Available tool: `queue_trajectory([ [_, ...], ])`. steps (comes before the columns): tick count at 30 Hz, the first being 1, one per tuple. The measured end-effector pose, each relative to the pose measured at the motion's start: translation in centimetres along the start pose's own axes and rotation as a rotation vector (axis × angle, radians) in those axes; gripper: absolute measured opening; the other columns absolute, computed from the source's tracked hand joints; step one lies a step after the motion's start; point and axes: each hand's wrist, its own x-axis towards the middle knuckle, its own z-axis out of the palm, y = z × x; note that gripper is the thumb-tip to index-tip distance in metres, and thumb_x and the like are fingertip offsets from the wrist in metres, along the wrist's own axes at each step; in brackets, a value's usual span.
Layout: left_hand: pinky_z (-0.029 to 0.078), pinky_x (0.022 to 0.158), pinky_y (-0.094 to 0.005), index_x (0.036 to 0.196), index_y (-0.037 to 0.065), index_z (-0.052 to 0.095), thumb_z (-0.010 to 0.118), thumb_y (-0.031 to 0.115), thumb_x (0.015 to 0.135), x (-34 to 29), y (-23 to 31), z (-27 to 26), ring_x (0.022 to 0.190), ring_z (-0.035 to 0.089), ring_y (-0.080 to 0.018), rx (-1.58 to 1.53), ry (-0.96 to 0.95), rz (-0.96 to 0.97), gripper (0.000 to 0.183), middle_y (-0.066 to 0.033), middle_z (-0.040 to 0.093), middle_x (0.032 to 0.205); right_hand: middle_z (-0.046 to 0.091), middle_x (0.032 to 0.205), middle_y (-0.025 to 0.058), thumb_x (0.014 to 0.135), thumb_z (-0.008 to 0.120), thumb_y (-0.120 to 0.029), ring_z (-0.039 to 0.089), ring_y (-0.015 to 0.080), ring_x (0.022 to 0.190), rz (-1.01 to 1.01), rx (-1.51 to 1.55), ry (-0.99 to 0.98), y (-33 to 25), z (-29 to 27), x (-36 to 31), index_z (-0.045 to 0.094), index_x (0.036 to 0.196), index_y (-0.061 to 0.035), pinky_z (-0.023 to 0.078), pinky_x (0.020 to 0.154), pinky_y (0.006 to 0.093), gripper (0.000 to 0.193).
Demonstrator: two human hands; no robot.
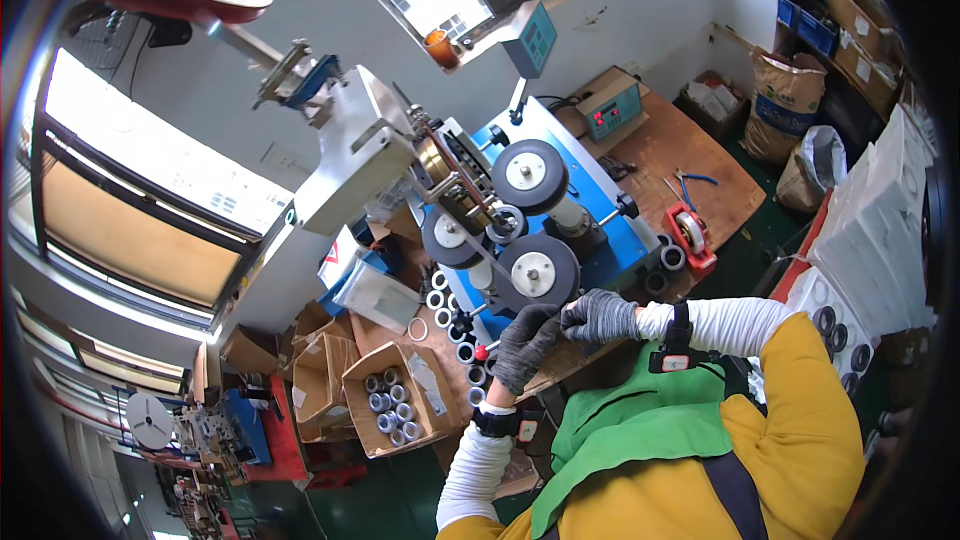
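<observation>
My left hand (525,348) and my right hand (602,317), both in grey knitted gloves, meet just in front of the machine's near black roller (561,276). Their fingers are closed in a pinch, fingertips almost touching. Whatever lies between them is too small or hidden to make out. The toroid winding machine (622,252) has a blue base and black rollers with white hubs. Between the rollers sits a dark ring core (507,224), beside an upright brass-coloured ring (434,162). A lever with a red knob (481,352) stands left of my left hand.
Several rings (443,317) lie along the bench's left side. A cardboard box (432,432) of wound rings stands at its front left. On the right are a red tape dispenser (691,236), blue-handled pliers (697,178) and dark rings (672,258). Behind stands a control box (612,116).
</observation>
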Motion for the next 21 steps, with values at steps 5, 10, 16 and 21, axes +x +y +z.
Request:
queue_trajectory([
  [5,0.043,0.071,-0.0212,0.095,0.001,0.056,0.057,0.007,0.081,0.9,1.0,0.8,0.076,0.051,-0.0067,0.212,-0.101,-0.136,0.015,-0.0012,0.058,0.082,0.06,0.066,0.0078,0.074,0.057,-0.019,0.06,0.0183,0.059,0.105,0.356,0.035,1.8,0.0,-0.5,0.059,0.082,-0.0061,0.049,0.057,0.0314,0.015],
  [10,0.043,0.07,-0.022,0.093,0.003,0.059,0.059,0.004,0.078,2.4,1.0,0.6,0.077,0.055,-0.0102,0.167,0.24,0.179,0.015,-0.0027,0.061,0.085,0.061,0.072,0.0057,0.075,0.058,-0.017,0.058,0.0133,0.061,0.084,0.549,0.109,3.9,0.5,-0.5,0.058,0.085,-0.0043,0.048,0.059,0.0278,0.016],
  [16,0.043,0.074,-0.0266,0.094,0.001,0.061,0.057,0.005,0.078,6.7,1.8,0.0,0.081,0.057,-0.0151,0.588,0.626,0.387,0.017,-0.0075,0.061,0.085,0.062,0.074,0.0075,0.074,0.06,-0.02,0.057,0.0137,0.067,0.079,0.487,0.112,5.4,-0.1,-0.5,0.059,0.088,-0.0043,0.046,0.065,0.0281,0.02],
  [21,0.044,0.073,-0.0298,0.091,0.004,0.063,0.059,0.011,0.076,8.3,0.2,-0.9,0.079,0.058,-0.0223,0.696,0.679,0.382,0.017,-0.0118,0.061,0.085,0.061,0.076,0.0123,0.074,0.06,-0.022,0.059,0.0226,0.07,0.08,0.341,0.12,5.9,-1.1,-0.4,0.058,0.088,-0.0048,0.046,0.067,0.0318,0.023],
])
